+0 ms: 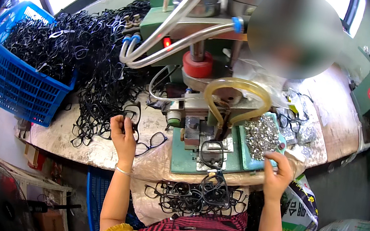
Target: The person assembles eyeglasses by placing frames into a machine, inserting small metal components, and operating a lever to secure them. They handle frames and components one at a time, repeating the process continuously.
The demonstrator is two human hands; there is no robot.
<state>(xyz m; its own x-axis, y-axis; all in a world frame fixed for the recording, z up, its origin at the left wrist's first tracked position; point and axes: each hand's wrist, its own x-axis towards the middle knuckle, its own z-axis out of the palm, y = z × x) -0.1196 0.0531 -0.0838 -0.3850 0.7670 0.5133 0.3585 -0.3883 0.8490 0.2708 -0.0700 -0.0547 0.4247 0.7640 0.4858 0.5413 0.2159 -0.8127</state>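
My left hand (123, 139) is closed at the edge of a heap of black eyeglass frames, its fingers on one dark eyeglass frame (133, 114). Another frame (152, 144) lies on the table just right of it. My right hand (278, 174) is pinched at the near right edge of a teal tray (245, 158) full of small shiny metal parts (261, 136); whatever is between the fingertips is too small to name. Between my hands stands a green press (179, 159), with a black eyeglass frame (212, 153) at its metal fixture. More frames (195, 196) lie across my lap.
A blue basket (26, 80) heaped with frames stands at the left, beside a large pile of frames (100, 81). Clear hoses (180, 45) and a yellowish tube loop (262, 95) hang around the press. Plastic bags (305, 126) lie at the right; a fan (3, 199) stands lower left.
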